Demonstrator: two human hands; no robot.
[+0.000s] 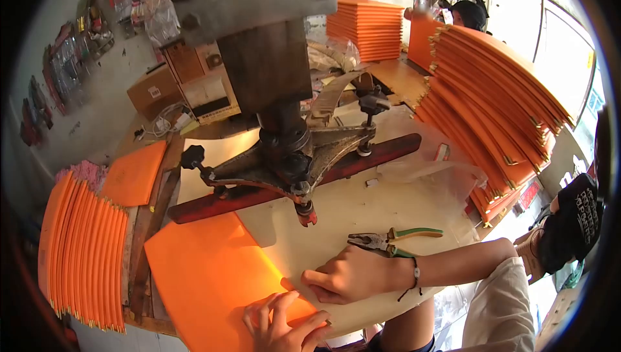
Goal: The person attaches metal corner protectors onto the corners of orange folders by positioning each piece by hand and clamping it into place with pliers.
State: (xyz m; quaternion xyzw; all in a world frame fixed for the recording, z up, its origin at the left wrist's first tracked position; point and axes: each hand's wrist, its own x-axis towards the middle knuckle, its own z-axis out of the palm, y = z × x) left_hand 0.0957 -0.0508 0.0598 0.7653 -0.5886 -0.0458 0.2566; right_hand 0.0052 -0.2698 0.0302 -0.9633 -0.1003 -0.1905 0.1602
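Note:
An orange folder-like panel lies on the pale worktop, its near end running off the bottom of the view. My left hand rests on the panel with its fingers bent and apart. Beside the panel's right edge, my right hand is closed, the fingers curled under; what they hold, if anything, is hidden. Just beyond that hand lie pliers with green and yellow handles, one handle partly behind the wrist. Above the panel's far end stands a press head with a long dark red bar.
Orange panels stand in a row at the left and in a tall, leaning stack at the right. Another stack is at the back, near a person in a dark cap. A cardboard box sits behind the press.

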